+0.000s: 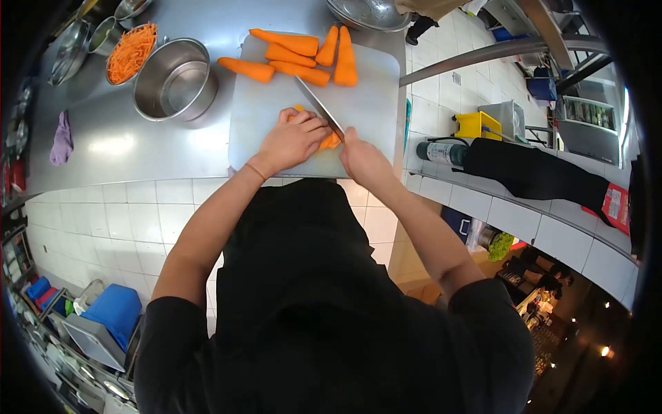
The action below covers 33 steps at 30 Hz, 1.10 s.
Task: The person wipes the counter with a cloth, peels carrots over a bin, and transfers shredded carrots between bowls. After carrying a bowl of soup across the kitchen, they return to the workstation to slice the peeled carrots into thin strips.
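My right hand (363,160) is wrapped round the handle of a kitchen knife (318,105), whose blade points away and to the left across a white cutting board (252,138). Under the curled fingers of my left hand (295,138) lies a carrot (330,141), pressed to the board close beside the blade. Part of that carrot is hidden by the hand and the knife. Several peeled whole carrots (293,43) lie along the far side of the board.
Left of the board stands a deep steel pot (200,86). Beyond it sits a bowl heaped with shredded carrot (134,52). A purple cloth (61,139) lies on the steel table (172,155). One steel bowl (372,12) is at the back right, near the table edge.
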### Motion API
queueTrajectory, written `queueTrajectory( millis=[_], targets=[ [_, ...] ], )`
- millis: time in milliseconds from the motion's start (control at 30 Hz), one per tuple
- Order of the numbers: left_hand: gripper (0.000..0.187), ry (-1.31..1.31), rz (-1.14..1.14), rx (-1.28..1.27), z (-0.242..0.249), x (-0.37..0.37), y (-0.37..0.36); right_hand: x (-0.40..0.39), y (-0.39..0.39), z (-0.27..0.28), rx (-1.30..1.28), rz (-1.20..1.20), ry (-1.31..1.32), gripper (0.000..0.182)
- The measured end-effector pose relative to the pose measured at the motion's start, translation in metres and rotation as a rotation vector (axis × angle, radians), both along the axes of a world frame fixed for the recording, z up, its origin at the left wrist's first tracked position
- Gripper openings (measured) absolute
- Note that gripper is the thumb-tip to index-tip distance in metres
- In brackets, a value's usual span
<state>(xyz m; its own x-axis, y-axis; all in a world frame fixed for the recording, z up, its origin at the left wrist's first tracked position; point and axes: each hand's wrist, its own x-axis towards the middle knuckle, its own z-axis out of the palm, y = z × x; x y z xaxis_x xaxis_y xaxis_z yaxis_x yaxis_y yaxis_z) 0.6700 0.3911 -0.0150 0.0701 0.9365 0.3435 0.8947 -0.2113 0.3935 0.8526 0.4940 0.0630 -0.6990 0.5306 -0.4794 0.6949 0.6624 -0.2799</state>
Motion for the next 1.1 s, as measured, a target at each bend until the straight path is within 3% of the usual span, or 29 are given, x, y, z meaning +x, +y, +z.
queueTrajectory(
  millis=[167, 300, 433, 667, 733, 800, 967, 1100],
  targets=[
    [0.024, -0.015, 0.025, -0.001, 0.003, 0.004, -0.002, 0.001, 0.004, 0.022, -0.066, 0.035, -0.007, 0.024],
    [0.024, -0.014, 0.029, -0.038, 0.001, 0.006, -0.002, -0.009, 0.007, -0.025, -0.048, 0.033, 0.2, 0.019],
    [0.021, -0.125, -0.005, 0.005, 0.0, 0.003, -0.003, -0.023, 0.012, -0.006, -0.023, 0.044, 0.24, 0.018],
    [0.016, -0.172, -0.015, 0.006, -0.002, -0.002, -0.001, 0.006, -0.005, 0.037, -0.08, 0.056, -0.037, 0.019],
    [0.017, -0.125, -0.018, 0.019, -0.004, -0.002, -0.002, 0.008, -0.008, 0.023, -0.077, 0.043, -0.066, 0.02],
    [0.015, -0.123, -0.011, 0.029, -0.004, -0.001, -0.001, -0.002, -0.005, -0.009, -0.037, -0.018, 0.097, 0.021],
    [0.014, -0.144, 0.009, 0.006, -0.004, -0.001, -0.001, 0.003, -0.008, 0.018, -0.028, 0.04, 0.046, 0.022],
    [0.014, -0.141, 0.009, -0.004, -0.005, 0.0, -0.001, -0.014, 0.005, -0.012, -0.011, 0.051, 0.106, 0.025]
  ],
)
